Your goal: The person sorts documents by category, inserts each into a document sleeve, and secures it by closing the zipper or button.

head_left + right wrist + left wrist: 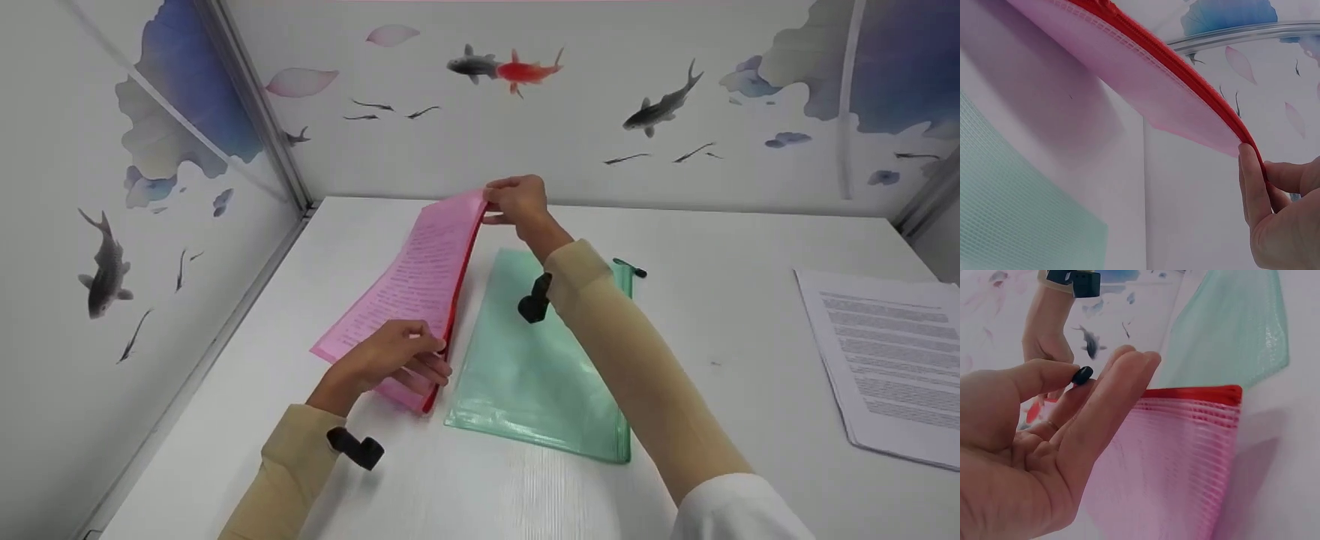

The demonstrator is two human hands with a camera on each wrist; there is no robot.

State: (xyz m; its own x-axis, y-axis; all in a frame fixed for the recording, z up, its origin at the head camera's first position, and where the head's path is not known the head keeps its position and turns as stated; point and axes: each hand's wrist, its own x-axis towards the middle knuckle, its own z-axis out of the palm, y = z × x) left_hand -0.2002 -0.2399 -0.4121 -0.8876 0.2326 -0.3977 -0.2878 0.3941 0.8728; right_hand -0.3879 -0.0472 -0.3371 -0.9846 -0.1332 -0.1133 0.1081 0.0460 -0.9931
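A pink zip pouch (424, 262) with printed paper showing through it is raised off the table along its red zipper (459, 289). My right hand (521, 201) pinches the far end of that zipper edge between thumb and fingers. Near the other end, my left hand (390, 352) pinches a small black zipper pull (1082, 376) between thumb and index finger, its other fingers extended beside the zipper. The pouch's near corner hangs past the left fingers, close over the table.
To the right of the pink pouch, a green zip pouch (540, 375) lies flat, partly under the right forearm, with a dark zipper pull (637, 271) at its far corner. A stack of printed paper (892, 367) sits at the table's right. Painted walls border the back and left.
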